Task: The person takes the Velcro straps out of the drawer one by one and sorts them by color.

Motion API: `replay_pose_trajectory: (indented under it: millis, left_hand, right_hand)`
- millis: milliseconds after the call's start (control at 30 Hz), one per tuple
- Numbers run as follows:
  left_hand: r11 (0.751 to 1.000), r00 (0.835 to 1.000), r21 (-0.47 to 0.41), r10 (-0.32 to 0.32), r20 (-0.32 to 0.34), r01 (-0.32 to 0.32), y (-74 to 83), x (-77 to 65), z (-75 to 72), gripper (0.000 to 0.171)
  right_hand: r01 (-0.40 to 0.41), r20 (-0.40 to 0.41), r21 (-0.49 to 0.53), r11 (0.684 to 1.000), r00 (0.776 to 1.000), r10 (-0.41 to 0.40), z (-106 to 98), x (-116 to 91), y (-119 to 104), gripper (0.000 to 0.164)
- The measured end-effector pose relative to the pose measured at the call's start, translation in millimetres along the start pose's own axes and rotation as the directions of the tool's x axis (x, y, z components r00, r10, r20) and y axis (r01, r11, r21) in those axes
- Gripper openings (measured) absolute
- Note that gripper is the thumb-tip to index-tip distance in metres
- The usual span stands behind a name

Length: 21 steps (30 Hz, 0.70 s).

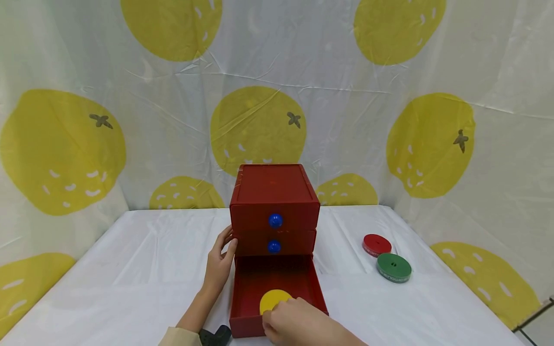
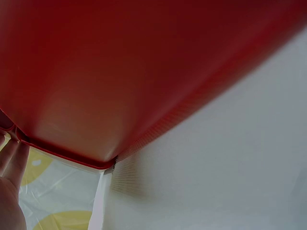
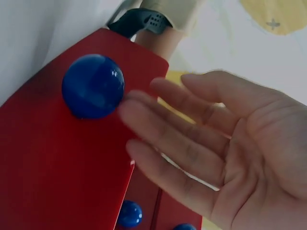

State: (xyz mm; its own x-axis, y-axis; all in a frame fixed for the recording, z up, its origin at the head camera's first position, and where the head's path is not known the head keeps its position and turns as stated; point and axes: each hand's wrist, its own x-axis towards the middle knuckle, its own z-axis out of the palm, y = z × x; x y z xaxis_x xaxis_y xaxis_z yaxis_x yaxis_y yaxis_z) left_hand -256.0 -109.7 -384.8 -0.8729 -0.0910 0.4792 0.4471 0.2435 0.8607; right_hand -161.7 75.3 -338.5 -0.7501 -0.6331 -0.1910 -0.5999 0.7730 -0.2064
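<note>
A red chest of drawers [image 1: 272, 185] with blue knobs stands upright on the table; its bottom drawer [image 1: 251, 278] is pulled out. Inside that drawer lies a flat yellow disc [image 1: 273, 299], partly hidden behind my right hand [image 1: 303, 323]. In the right wrist view, the right hand's fingers [image 3: 163, 134] are loosely extended beside the bottom drawer's blue knob [image 3: 93, 86], with nothing gripped. My left hand [image 1: 218, 269] rests against the chest's left side. The left wrist view shows its fingers [image 2: 17, 160] at the red chest's edge.
To the right of the chest, a red roll [image 1: 376, 244] and a green roll [image 1: 394, 267] lie flat, close together. White cloth [image 1: 151, 269] covers the table. A lemon-patterned curtain [image 1: 337, 115] hangs behind and along the sides. A dark band [image 1: 215, 336] is on the left wrist.
</note>
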Motion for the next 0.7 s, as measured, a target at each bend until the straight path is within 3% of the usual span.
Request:
replay_pose_trajectory:
  millis: [200, 433, 700]
  left_hand:
    - [1.000, 1.000, 0.004, 0.020, -0.009, -0.020, -1.4, 0.1, -0.2, 0.038]
    - [1.000, 1.000, -0.002, 0.023, -0.008, -0.023, -1.4, 0.6, -0.4, 0.038]
    - [1.000, 1.000, 0.008, 0.023, 0.002, -0.023, -1.9, 1.5, -0.5, 0.039]
  right_hand:
    - [0.101, -0.093, -0.003, 0.995, 0.991, -0.101, -8, -1, 5, 0.004]
    - [0.196, -0.185, -0.013, 0.980, 0.963, -0.195, -13, 3, 18, 0.015]
    - [0.235, -0.260, -0.173, 0.956, 0.926, -0.275, -13, 10, 31, 0.033]
